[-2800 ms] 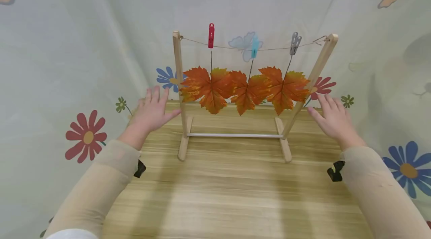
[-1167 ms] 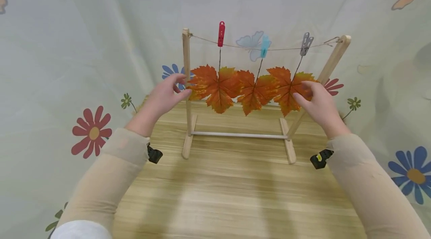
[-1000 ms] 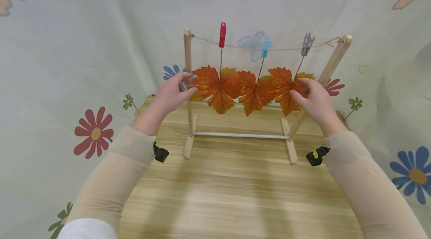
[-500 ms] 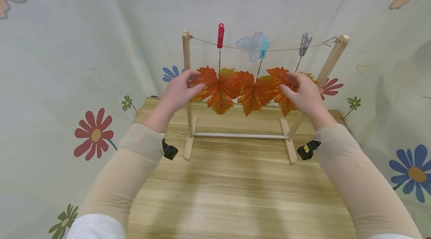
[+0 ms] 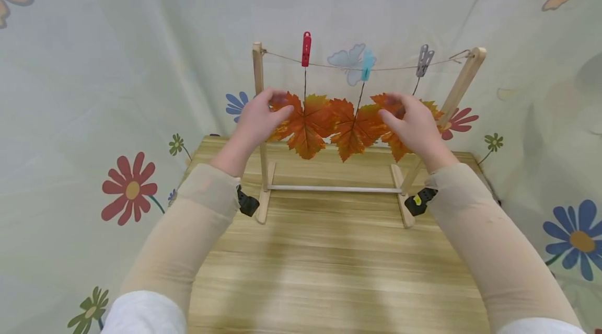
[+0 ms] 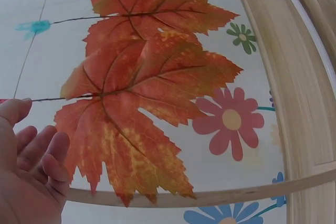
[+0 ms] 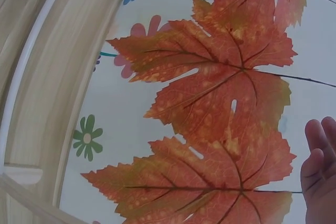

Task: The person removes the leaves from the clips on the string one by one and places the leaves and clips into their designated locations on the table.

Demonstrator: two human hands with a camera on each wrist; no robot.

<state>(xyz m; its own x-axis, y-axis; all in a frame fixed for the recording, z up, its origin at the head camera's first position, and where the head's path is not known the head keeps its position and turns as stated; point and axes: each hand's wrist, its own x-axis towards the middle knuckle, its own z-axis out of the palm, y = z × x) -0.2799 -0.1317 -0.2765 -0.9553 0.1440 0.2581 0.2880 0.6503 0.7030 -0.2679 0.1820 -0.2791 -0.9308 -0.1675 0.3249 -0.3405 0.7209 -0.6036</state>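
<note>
A wooden rack [image 5: 257, 80] stands on the table with a string across its top. A red peg [image 5: 306, 49], a blue peg [image 5: 366, 65] and a grey peg [image 5: 424, 60] each hold an orange maple leaf by the stem. My left hand [image 5: 281, 104] hovers at the upper left edge of the left leaf [image 5: 305, 127], fingers relaxed; in the left wrist view the fingers [image 6: 50, 156] lie beside the leaf [image 6: 131, 114] without gripping it. My right hand [image 5: 390, 108] covers part of the right leaf [image 5: 400, 146]. In the right wrist view its fingertips [image 7: 319, 142] sit next to that leaf [image 7: 210, 182].
The middle leaf [image 5: 350, 133] hangs between my hands. The rack's white crossbar [image 5: 329, 188] runs low between its feet. The wooden table [image 5: 329, 266] stretches toward me. A pale cloth with printed flowers [image 5: 131, 190] surrounds the table on all sides.
Both hands have risen from beside the rack's posts and moved inward and up, the left to the left leaf, the right to the right leaf. The leaves and pegs hang as before.
</note>
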